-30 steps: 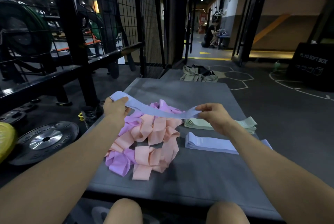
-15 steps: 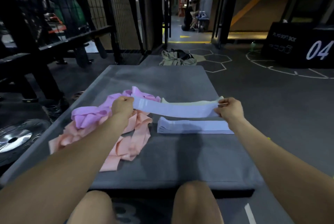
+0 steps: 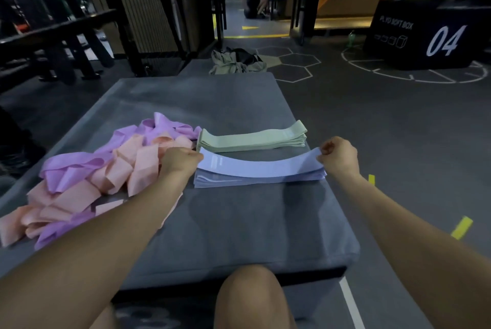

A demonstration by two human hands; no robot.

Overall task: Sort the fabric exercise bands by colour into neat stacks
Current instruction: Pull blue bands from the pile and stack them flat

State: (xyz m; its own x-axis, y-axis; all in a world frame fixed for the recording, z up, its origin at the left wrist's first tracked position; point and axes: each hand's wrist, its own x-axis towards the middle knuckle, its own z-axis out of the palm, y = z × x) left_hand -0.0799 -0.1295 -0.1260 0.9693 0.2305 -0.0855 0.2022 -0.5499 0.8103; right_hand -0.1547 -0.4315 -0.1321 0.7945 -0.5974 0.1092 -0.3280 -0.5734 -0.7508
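Now the pale blue band (image 3: 259, 168) is down over the blue stack (image 3: 259, 182), its middle sagging onto the pile. A second ago it was held stretched in the air above the loose heap, and half a second ago it hung just above the stack. Judgement: this band is all but placed; only release and squaring of the ends remain.

Grip: left hand (image 3: 179, 162) pinches the left end of the band, fingers curled. Right hand (image 3: 338, 156) pinches the right end, fingers curled. Both ends are slightly raised off the stack.

Position: blue stack lies at the middle of the grey padded worktop (image 3: 239, 222), nearer the person. Green stack (image 3: 252, 138) lies just beyond it, on the far side.

Count:
- neat stacks: 2 (blue, green); bands per stack too thin to count.
- loose heap (image 3: 106, 174) at left: 1, mixing peach and lilac bands; individual count not possible, tangled.

Judgement: two colours are sorted or nearly so, and two are not yet stacked.
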